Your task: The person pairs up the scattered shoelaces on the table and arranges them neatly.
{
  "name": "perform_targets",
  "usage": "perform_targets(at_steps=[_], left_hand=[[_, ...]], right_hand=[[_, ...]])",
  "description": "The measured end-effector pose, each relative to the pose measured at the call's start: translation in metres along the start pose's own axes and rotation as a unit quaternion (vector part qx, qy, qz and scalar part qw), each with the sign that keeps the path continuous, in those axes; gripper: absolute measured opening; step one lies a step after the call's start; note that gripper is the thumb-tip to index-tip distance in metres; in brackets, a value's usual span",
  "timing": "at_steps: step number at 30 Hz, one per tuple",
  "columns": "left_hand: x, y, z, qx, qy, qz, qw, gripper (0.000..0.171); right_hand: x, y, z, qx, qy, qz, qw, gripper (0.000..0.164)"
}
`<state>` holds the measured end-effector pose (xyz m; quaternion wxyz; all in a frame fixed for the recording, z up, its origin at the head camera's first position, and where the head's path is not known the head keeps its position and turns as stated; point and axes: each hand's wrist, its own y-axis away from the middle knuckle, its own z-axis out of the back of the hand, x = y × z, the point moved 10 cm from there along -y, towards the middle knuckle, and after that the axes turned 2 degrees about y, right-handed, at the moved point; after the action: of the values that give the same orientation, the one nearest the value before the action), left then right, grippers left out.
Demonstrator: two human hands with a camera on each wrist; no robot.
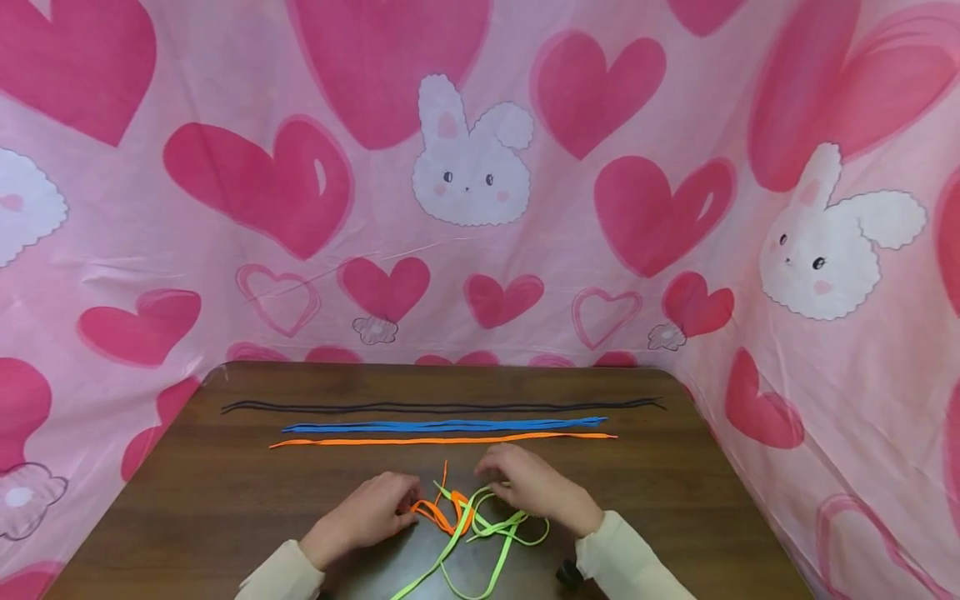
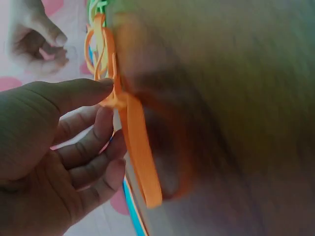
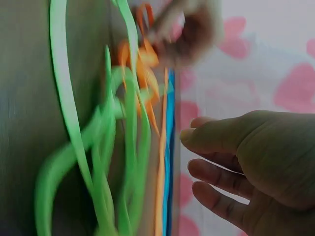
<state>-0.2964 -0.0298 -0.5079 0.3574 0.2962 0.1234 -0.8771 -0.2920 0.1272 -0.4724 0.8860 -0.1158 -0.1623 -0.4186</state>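
A bundled orange shoelace lies on the table's near middle, tangled against a yellow-green shoelace. My left hand pinches the orange lace between thumb and fingers, and a loop of it hangs beyond the fingertips in the left wrist view. Just above the green loops is my right hand, its fingers loosely bent. The right wrist view shows nothing between those fingers, which stand apart from the green lace. How the two laces cross is partly blurred.
Across the far side of the brown table lie a straight orange lace, blue laces and dark laces. A small black object is by the right sleeve. Pink heart-print cloth hangs behind.
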Motion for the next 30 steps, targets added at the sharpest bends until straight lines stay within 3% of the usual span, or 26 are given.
perform_targets(at_steps=[5,10,19,22,26,30], left_hand=[[-0.005,-0.003,-0.006,-0.017,-0.026,-0.012,0.9995,0.016],[-0.013,-0.001,-0.003,-0.034,-0.041,-0.027,0.9982,0.020],[-0.030,0.006,0.005,-0.064,0.041,-0.016,0.9970,0.012],[-0.042,0.011,0.015,-0.102,0.017,-0.019,0.9945,0.010],[-0.064,0.022,0.031,-0.160,-0.037,-0.049,0.9852,0.011],[-0.075,0.029,0.039,-0.169,-0.055,-0.062,0.9821,0.010]], right_hand=[[0.036,-0.011,-0.026,0.028,0.014,0.067,0.997,0.028],[0.053,-0.015,-0.045,0.046,0.017,0.102,0.994,0.042],[0.063,-0.007,-0.055,0.072,-0.015,0.096,0.993,0.017],[0.066,0.000,-0.055,0.083,-0.026,0.091,0.992,0.016],[0.067,0.011,-0.055,0.094,-0.029,0.090,0.991,0.021],[0.067,0.023,-0.052,0.097,-0.044,0.090,0.990,0.024]])
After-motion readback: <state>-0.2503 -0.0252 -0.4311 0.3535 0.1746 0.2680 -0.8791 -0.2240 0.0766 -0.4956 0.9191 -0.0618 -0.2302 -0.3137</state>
